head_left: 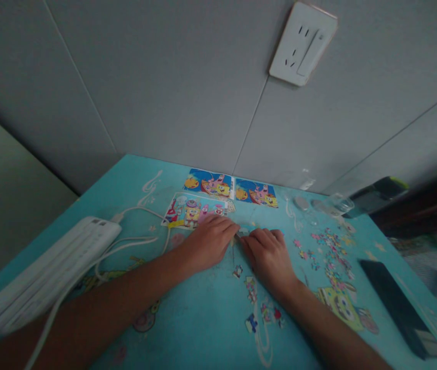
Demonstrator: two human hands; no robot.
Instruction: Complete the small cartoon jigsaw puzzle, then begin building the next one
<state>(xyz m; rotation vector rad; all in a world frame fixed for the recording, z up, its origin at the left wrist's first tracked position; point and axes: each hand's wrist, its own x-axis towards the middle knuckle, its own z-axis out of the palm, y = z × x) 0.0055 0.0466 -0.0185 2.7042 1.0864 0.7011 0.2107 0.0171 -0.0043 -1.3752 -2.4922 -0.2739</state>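
Observation:
My left hand (215, 240) and my right hand (270, 254) rest near the middle of the table, their fingertips almost meeting. The fingers of both are curled and pinched; what lies between them is too small and hidden to name. A partly covered cartoon picture (192, 209) extends behind my left hand. Just below the hands lies a loose jigsaw piece (238, 271). Beside my right wrist are a few joined jigsaw pieces (251, 289), a blue piece (251, 323) and a small cluster of pieces (271, 313).
Many jigsaw pieces (331, 250) lie scattered at right. A white power strip (60, 270) with cables (141, 239) occupies the left. Two blue cartoon pictures (257, 192) lie near the wall. A dark flat object (397, 303) and a clear container (340, 204) are at right.

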